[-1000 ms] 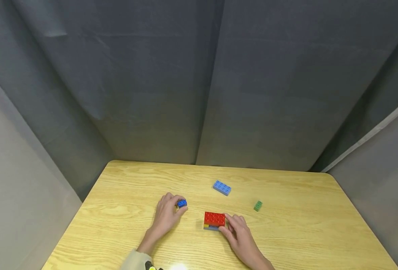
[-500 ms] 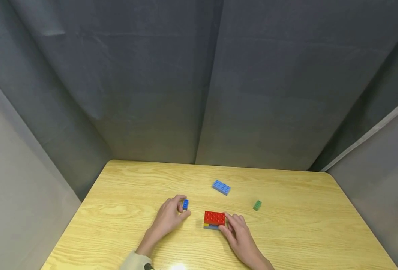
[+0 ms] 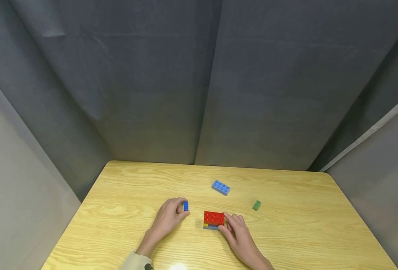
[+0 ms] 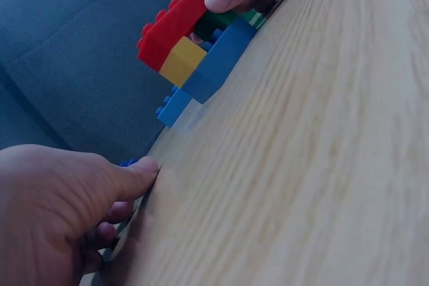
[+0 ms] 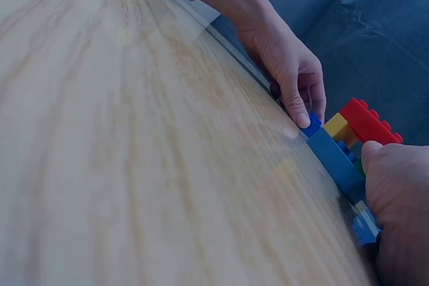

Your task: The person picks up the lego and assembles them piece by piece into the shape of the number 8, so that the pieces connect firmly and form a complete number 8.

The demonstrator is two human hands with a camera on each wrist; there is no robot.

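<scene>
My left hand pinches a small dark blue toy brick between thumb and fingers, left of a brick stack. Only a bit of that brick shows past the thumb in the left wrist view. The stack has a red brick on top and a blue brick at the bottom. Between them sit a yellow brick at the left end and a green brick at the other, with a gap between. My right hand grips the stack's right end, thumb at the near side.
On the wooden table, a loose light blue brick lies behind the stack. A small green brick lies to the right, beyond my right hand. Grey curtains hang behind the table's far edge.
The small blue brick has turned in my left fingers, from lying crosswise to lengthwise, and shifted slightly right. My fingers loosened round it and closed again. The right hand and stack stay put.
</scene>
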